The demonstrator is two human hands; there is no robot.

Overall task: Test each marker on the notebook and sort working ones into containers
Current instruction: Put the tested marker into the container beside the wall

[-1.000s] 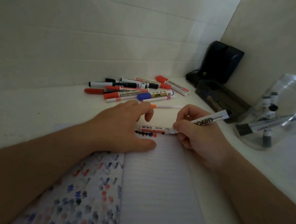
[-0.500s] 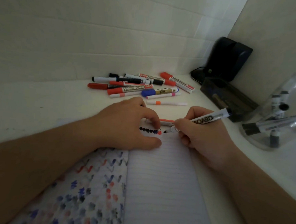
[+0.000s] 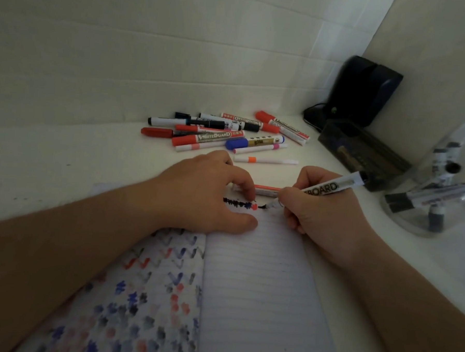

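Observation:
An open lined notebook (image 3: 257, 298) lies in front of me; its left page is full of coloured test marks. My right hand (image 3: 318, 215) grips a white whiteboard marker (image 3: 327, 187) with a black tip. The tip touches the top of the right page, at the end of a row of black, blue and red scribbles (image 3: 240, 204). My left hand (image 3: 206, 193) rests on the notebook's top edge with fingers curled down beside the scribbles. A red marker (image 3: 265, 189) lies just behind both hands. A pile of several markers (image 3: 222, 133) lies near the back wall.
A clear container (image 3: 438, 186) holding black markers lies tipped at the right. A dark rectangular tray (image 3: 362, 153) sits behind my right hand, with a black device (image 3: 362, 91) in the corner. A white marker with an orange band (image 3: 264, 160) lies alone.
The marker tip came down onto the page and drew a short black mark to the right of the red dot. My left hand's fingers shifted slightly toward the scribbles.

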